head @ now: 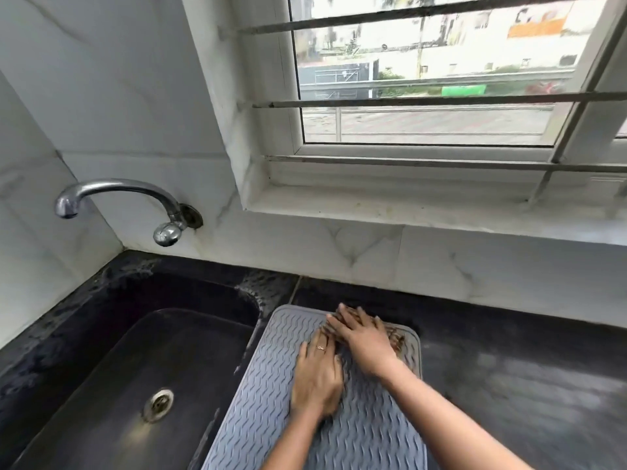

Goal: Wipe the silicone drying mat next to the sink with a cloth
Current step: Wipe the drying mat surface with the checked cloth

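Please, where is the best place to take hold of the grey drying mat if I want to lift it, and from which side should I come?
Probably the far right corner of the drying mat, coming from the counter side. The mat lies flat, so its thin rounded edge is the only grip. The left hand and the right hand with the cloth cover the middle, and its left edge overhangs the sink.
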`<state>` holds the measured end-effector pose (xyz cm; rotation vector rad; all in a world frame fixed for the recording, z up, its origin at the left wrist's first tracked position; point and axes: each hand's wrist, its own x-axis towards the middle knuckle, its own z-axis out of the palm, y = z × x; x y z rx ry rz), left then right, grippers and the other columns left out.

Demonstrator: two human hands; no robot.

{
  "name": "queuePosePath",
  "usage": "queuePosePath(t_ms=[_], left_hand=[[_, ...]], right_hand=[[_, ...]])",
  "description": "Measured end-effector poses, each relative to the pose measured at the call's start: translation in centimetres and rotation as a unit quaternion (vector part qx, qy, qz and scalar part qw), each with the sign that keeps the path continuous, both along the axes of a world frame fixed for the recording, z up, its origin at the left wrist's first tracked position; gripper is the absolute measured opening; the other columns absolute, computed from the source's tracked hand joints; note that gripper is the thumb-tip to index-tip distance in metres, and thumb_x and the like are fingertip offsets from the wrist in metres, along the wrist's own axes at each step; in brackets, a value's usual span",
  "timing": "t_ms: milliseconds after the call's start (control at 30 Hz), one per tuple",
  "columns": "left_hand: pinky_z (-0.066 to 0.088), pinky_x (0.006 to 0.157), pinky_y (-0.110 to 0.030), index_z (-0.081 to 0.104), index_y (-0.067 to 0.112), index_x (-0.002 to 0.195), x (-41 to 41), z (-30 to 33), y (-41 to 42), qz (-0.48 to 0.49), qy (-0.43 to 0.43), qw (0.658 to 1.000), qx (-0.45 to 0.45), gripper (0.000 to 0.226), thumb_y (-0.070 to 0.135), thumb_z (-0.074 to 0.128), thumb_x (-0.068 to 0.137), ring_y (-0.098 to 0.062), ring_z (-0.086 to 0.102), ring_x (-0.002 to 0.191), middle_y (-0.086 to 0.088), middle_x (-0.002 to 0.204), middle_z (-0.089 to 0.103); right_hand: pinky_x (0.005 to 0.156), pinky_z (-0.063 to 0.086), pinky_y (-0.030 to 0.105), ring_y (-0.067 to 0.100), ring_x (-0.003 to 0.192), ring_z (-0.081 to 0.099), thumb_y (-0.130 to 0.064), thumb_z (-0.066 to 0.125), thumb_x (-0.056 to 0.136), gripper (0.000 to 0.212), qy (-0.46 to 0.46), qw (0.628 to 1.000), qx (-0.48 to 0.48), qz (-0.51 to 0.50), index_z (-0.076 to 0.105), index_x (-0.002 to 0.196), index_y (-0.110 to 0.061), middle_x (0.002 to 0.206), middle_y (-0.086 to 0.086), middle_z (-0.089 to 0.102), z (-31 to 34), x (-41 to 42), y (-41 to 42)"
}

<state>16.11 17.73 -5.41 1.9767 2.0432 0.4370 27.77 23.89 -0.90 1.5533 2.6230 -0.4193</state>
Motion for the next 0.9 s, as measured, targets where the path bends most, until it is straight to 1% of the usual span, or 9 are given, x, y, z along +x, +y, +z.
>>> queuePosePath(t_ms=[100, 200, 267, 400, 533, 667, 733, 800, 900], left_hand=[[-0.003, 0.120, -0.029, 0.013, 0.019, 0.151, -0.1, -0.1, 0.3, 0.001, 0.014, 1.000, 0.008, 0.055, 0.030, 0.025, 0.099, -0.009, 0.007, 0.148, 0.003, 0.160, 0.012], [0.000, 0.122, -0.032, 0.007, 0.020, 0.152, 0.1, 0.3, 0.0, -0.004, 0.028, 1.000, -0.006, 0.055, 0.031, 0.023, 0.100, -0.009, 0.002, 0.148, 0.003, 0.161, 0.003], [-0.001, 0.122, -0.032, 0.001, 0.021, 0.152, 0.1, 0.5, -0.1, -0.004, 0.036, 0.999, -0.015, 0.056, 0.032, 0.022, 0.100, -0.009, -0.001, 0.148, 0.004, 0.161, -0.003], [-0.003, 0.120, -0.031, -0.001, 0.020, 0.151, 0.1, 0.7, 0.1, -0.007, 0.051, 0.998, -0.023, 0.056, 0.033, 0.020, 0.101, -0.009, -0.002, 0.148, 0.003, 0.161, -0.003], [-0.002, 0.122, -0.034, -0.004, 0.019, 0.151, 0.1, 0.4, 0.0, -0.009, 0.058, 0.998, -0.033, 0.056, 0.033, 0.018, 0.101, -0.010, -0.004, 0.148, 0.002, 0.161, -0.005], [-0.005, 0.122, -0.036, 0.003, 0.017, 0.152, 0.3, 0.8, 0.1, 0.000, 0.083, 0.996, -0.033, 0.057, 0.032, 0.020, 0.100, -0.012, 0.002, 0.149, 0.001, 0.162, 0.004], [-0.010, 0.120, -0.036, 0.011, 0.016, 0.151, 0.8, 1.4, 0.1, 0.003, 0.106, 0.994, 0.000, 0.057, 0.031, 0.024, 0.097, -0.014, 0.012, 0.147, -0.001, 0.160, 0.016], [-0.010, 0.118, -0.034, 0.017, 0.016, 0.150, 1.7, 2.0, 0.5, -0.016, 0.101, 0.994, 0.025, 0.057, 0.028, 0.028, 0.096, -0.015, 0.017, 0.146, -0.002, 0.158, 0.023], [-0.004, 0.121, -0.037, 0.013, 0.015, 0.151, 3.6, 2.2, 1.8, -0.118, 0.095, 0.988, -0.019, 0.057, 0.025, 0.028, 0.098, -0.018, 0.010, 0.148, -0.004, 0.160, 0.016]], right_hand=[[0.105, 0.029, 0.051, 0.034, 0.140, 0.023, -0.014, 0.032, 0.098, 0.055, -0.044, 0.996, 0.069, 0.022, 0.015, 0.149, -0.027, 0.160, 0.000, 0.008, -0.5, 0.2, 0.3], [0.092, 0.038, 0.048, 0.034, 0.126, 0.040, -0.015, 0.032, 0.098, 0.048, -0.092, 0.987, 0.126, 0.037, 0.026, 0.145, -0.022, 0.157, 0.004, 0.020, 0.5, 1.1, 0.2], [0.089, 0.038, 0.049, 0.034, 0.124, 0.041, -0.014, 0.033, 0.097, 0.046, -0.112, 0.985, 0.130, 0.014, 0.030, 0.143, -0.021, 0.155, 0.004, 0.024, 0.8, 2.4, -0.1], [0.085, 0.038, 0.045, 0.030, 0.122, 0.041, -0.016, 0.034, 0.098, 0.041, -0.143, 0.979, 0.138, -0.034, 0.037, 0.138, -0.024, 0.151, 0.000, 0.032, 1.4, 6.7, -0.8], [0.082, 0.038, 0.042, 0.028, 0.113, 0.047, -0.012, 0.038, 0.094, 0.036, -0.184, 0.969, 0.150, -0.070, 0.051, 0.126, -0.020, 0.133, 0.000, 0.050, 2.0, 9.3, -1.7], [0.090, 0.037, 0.046, 0.031, 0.112, 0.047, -0.011, 0.040, 0.092, 0.031, -0.250, 0.957, 0.138, -0.057, 0.065, 0.110, -0.017, 0.115, 0.004, 0.066, 3.7, 8.5, -2.1], [0.094, 0.035, 0.049, 0.033, 0.115, 0.044, -0.012, 0.041, 0.091, 0.031, -0.223, 0.961, 0.151, -0.064, 0.065, 0.110, -0.015, 0.114, 0.006, 0.066, 4.3, 7.7, -2.2], [0.100, 0.033, 0.051, 0.035, 0.122, 0.040, -0.008, 0.042, 0.088, 0.033, -0.135, 0.971, 0.163, -0.108, 0.061, 0.114, -0.013, 0.118, 0.007, 0.063, 4.5, 7.1, -2.1], [0.107, 0.027, 0.051, 0.037, 0.133, 0.030, -0.004, 0.042, 0.088, 0.047, -0.030, 0.982, 0.114, -0.150, 0.046, 0.133, -0.014, 0.139, 0.009, 0.048, 4.1, 6.0, -1.6]])
